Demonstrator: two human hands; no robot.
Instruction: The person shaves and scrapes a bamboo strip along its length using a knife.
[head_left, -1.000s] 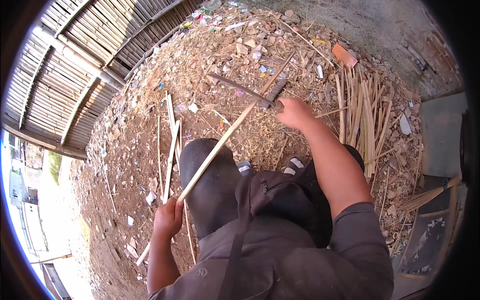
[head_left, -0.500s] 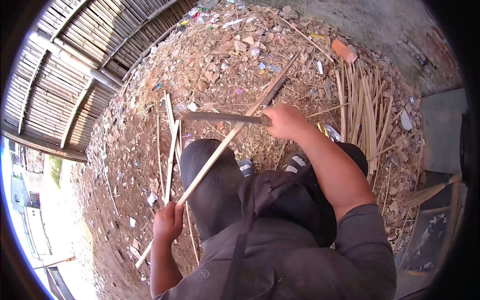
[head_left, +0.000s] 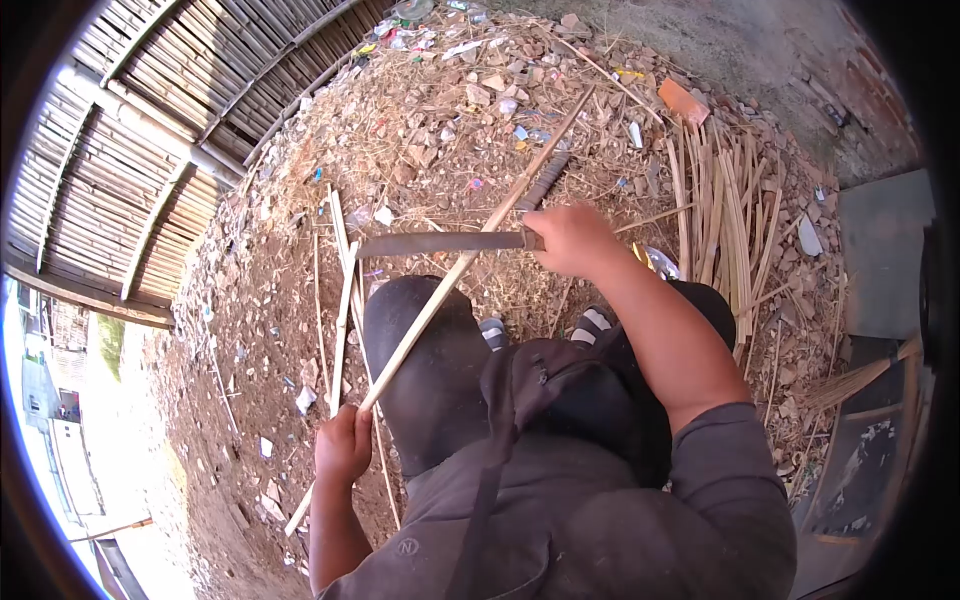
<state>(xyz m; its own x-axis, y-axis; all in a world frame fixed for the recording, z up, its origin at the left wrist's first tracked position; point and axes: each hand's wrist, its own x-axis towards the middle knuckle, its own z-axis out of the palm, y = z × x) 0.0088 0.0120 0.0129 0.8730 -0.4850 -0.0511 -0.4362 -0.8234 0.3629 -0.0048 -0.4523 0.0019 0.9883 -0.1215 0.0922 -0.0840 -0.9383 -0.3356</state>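
My right hand [head_left: 575,241] is closed round the handle of a machete [head_left: 430,243], whose long dark blade points left. The blade lies across a pale split-bamboo strip [head_left: 425,312], overlapping it in this view. My left hand [head_left: 343,445] grips that strip near its lower end, beside my left knee. From there the strip slants up and right past the knee, its darker far end over the littered ground. A dark ridged rod [head_left: 545,182] shows just beyond my right hand, partly behind the strip.
More split strips [head_left: 342,290] lie on the ground at left. A large bundle of strips [head_left: 730,220] rests at right, near an orange brick [head_left: 684,102]. Rubble and litter cover the ground. A bamboo fence [head_left: 130,150] stands at upper left, and a broom [head_left: 860,382] at far right.
The strip and my left hand have shifted slightly up and right. The machete blade has moved a little left and down along the strip.
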